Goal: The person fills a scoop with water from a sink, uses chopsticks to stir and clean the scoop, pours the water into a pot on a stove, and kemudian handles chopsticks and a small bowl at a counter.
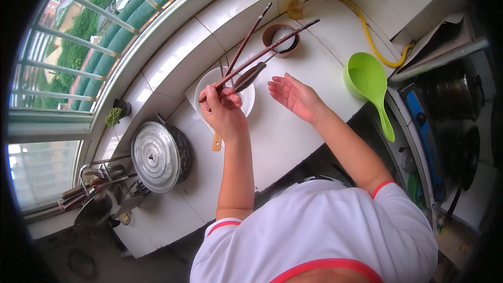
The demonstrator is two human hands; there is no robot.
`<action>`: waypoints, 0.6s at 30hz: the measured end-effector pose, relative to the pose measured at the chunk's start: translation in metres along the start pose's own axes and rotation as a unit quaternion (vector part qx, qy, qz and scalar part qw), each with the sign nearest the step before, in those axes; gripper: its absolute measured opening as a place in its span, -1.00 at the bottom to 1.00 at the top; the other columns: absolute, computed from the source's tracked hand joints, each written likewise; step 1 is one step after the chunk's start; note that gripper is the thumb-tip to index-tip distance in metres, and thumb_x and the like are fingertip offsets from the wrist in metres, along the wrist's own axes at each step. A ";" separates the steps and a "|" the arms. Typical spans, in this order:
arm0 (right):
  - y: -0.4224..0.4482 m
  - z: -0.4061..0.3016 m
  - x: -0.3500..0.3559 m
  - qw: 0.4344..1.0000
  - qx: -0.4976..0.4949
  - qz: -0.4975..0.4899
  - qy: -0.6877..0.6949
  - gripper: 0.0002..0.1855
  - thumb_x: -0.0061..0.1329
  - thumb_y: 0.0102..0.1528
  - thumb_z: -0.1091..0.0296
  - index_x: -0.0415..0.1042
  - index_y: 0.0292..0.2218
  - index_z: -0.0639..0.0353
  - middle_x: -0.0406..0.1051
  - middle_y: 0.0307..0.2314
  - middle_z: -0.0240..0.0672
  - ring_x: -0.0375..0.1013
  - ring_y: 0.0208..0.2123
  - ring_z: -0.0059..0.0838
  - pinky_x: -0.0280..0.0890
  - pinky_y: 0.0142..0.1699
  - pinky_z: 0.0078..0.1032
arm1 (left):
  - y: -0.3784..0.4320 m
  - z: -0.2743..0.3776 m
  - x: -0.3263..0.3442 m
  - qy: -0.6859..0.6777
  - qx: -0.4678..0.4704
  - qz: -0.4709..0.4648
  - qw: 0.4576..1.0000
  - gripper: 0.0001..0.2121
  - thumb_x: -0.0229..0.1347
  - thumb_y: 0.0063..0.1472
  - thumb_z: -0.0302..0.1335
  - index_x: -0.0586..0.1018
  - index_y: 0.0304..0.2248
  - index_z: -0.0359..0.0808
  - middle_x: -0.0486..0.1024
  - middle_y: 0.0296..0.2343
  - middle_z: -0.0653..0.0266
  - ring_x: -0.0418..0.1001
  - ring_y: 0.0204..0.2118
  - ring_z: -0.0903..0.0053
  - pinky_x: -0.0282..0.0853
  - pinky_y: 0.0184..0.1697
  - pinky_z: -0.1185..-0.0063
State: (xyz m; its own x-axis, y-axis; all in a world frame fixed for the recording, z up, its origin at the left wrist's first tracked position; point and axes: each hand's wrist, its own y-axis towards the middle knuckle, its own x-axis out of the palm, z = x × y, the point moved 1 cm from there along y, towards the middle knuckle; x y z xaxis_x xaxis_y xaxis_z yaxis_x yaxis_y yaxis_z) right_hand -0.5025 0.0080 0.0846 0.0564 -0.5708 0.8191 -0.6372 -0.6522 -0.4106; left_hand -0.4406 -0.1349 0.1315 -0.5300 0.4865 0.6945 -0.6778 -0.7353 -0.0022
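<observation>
My left hand [224,114] grips a pair of dark reddish-brown chopsticks [271,47], whose tips spread apart and point away from me. Beyond my left fingers is a dark brown tapered object [250,77] with a thin rod at its end; I cannot tell whether it is held as well. Under that hand a white round dish [248,100] is partly hidden. A wooden handle [216,142] with a hole sticks out on its near side. My right hand [294,96] hovers over the counter, palm turned left, holding nothing. Past the chopsticks stands a brown bowl [268,37] with something whitish inside.
A lidded metal pot [155,157] stands left, near a utensil rack [92,182]. A green ladle [365,76] lies right, overhanging the counter edge. Behind are a lidded glass jar [296,0] and a yellow hose [365,27]. A gas stove [422,125] is far right.
</observation>
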 end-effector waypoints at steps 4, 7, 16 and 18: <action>-0.021 0.002 0.002 0.989 -0.055 -0.007 -0.138 -0.65 -0.32 0.03 0.22 0.15 -0.21 0.26 0.23 -0.32 -0.27 0.25 -0.27 -0.53 0.18 -0.15 -0.61 | -0.018 0.006 0.012 -0.032 -0.053 -0.009 0.998 -0.84 -0.16 0.08 -0.39 0.28 -0.51 -0.32 0.30 -0.72 0.30 0.21 -0.78 0.71 0.07 -0.76 0.82; -0.034 0.007 0.019 0.957 -0.118 -0.038 -0.261 -0.58 -0.28 0.01 0.16 0.11 -0.14 0.21 0.20 -0.26 -0.30 0.22 -0.23 -0.54 0.15 -0.13 -0.60 | -0.036 -0.007 0.012 -0.104 -0.168 0.043 0.979 -0.87 -0.17 0.09 -0.39 0.29 -0.50 -0.27 0.29 -0.71 0.37 0.18 -0.75 0.77 0.03 -0.76 0.85; -0.060 0.014 0.010 0.962 -0.213 -0.010 -0.168 -0.74 -0.43 0.07 0.19 0.19 -0.39 0.18 0.30 -0.41 -0.25 0.31 -0.33 -0.51 0.22 -0.29 -0.67 | -0.093 -0.048 0.014 -0.065 -0.340 -0.083 0.934 -0.78 -0.21 0.11 -0.33 0.32 -0.40 -0.33 0.32 -0.69 0.32 0.17 -0.78 0.73 0.05 -0.76 0.83; -0.064 0.010 0.003 0.956 -0.260 0.026 -0.131 -0.75 -0.44 0.08 0.21 0.17 -0.45 0.18 0.31 -0.52 -0.30 0.30 -0.29 -0.50 0.21 -0.23 -0.63 | -0.095 -0.046 0.013 -0.013 -0.365 -0.156 0.918 -0.75 -0.16 0.09 -0.32 0.33 -0.35 -0.35 0.35 -0.66 0.29 0.22 -0.74 0.71 0.08 -0.71 0.80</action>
State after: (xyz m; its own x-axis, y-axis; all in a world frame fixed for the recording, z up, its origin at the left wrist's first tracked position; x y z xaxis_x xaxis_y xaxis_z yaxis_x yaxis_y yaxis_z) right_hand -0.4540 0.0428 0.1091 0.1607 -0.7454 0.6470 -0.9364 -0.3222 -0.1387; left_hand -0.4068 -0.0364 0.1077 -0.2468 0.6016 0.7597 -0.9601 -0.0454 -0.2759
